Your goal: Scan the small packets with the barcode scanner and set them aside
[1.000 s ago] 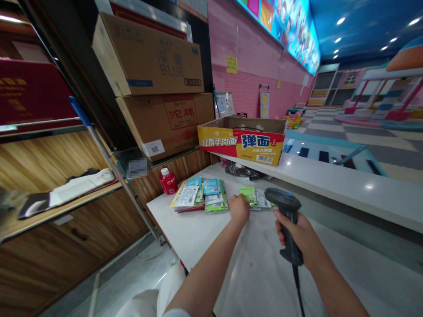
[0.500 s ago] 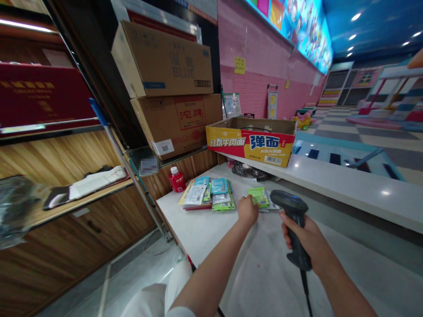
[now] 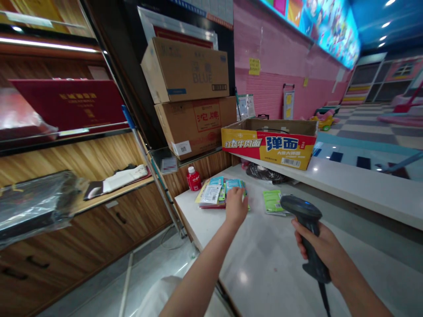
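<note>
In the head view my right hand [image 3: 322, 244] is wrapped round the handle of a black barcode scanner [image 3: 309, 224], with its cable hanging down. My left hand [image 3: 236, 206] reaches over a pile of blue and green packets [image 3: 234, 184], thumb and fingers apart; its fingertips partly cover the pile, and whether they touch it I cannot tell. To the left lies another stack of packets [image 3: 211, 193], with a white one on top. Between my hands, a green packet [image 3: 272, 201] rests on a few others, close to the scanner head.
A red bottle [image 3: 194, 178] with a white cap stands behind the packets on the white counter [image 3: 257, 268]. On the raised ledge sits an open noodle carton [image 3: 269, 147]. Two stacked cardboard boxes [image 3: 198, 123] rise at the back left, near a blue-topped pole [image 3: 128, 116].
My left hand has moved left, from the green packet to the packet pile. The scanner stays in my right hand near the green packet. The view has turned left.
</note>
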`<state>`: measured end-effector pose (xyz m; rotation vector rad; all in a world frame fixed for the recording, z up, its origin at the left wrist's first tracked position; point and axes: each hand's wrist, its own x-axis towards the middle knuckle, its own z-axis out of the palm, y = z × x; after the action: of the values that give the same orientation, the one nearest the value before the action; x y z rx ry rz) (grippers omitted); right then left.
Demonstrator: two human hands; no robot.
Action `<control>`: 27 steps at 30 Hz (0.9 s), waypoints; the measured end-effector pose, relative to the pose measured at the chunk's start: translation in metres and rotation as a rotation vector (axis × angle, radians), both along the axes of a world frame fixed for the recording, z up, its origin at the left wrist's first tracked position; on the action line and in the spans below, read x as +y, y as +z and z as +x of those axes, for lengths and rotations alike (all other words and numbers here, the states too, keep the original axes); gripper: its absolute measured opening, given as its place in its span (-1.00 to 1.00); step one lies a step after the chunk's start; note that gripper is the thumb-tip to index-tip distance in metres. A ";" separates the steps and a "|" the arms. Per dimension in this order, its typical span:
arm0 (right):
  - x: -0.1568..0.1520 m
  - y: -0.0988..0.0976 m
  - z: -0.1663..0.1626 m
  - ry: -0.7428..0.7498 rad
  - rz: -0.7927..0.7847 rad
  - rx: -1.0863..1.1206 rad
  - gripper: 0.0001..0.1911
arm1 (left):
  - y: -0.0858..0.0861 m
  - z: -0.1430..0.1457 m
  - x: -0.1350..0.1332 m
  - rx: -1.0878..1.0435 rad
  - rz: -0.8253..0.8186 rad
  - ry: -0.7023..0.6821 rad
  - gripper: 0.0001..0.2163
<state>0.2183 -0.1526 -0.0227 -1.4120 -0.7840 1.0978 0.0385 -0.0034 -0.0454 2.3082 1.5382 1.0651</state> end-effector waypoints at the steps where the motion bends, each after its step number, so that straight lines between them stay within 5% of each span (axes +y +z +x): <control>1: 0.000 0.000 -0.002 0.019 -0.001 -0.005 -0.60 | 0.004 -0.016 0.003 0.027 0.014 0.082 -0.75; 7: -0.001 -0.002 -0.011 0.089 -0.041 -0.056 -0.58 | 0.016 -0.090 0.013 0.258 -0.200 0.620 -0.62; 11: -0.003 -0.005 -0.015 0.109 -0.041 -0.077 -0.56 | 0.016 -0.101 0.017 0.320 -0.335 0.659 -0.54; 15: -0.004 -0.006 -0.016 0.118 -0.029 -0.102 -0.56 | 0.014 -0.103 0.022 0.212 -0.293 0.686 -0.56; 22: -0.003 -0.006 -0.019 0.124 -0.019 -0.131 -0.57 | 0.000 -0.098 0.021 -0.492 -0.061 0.273 -0.76; 27: -0.006 -0.009 -0.029 0.237 -0.018 -0.268 -0.60 | -0.027 -0.071 0.005 -0.890 -0.223 -0.032 -0.70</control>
<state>0.1893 -0.1582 -0.0314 -1.5290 -1.1594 1.1082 -0.0329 0.0012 -0.0724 1.3731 1.1511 1.5165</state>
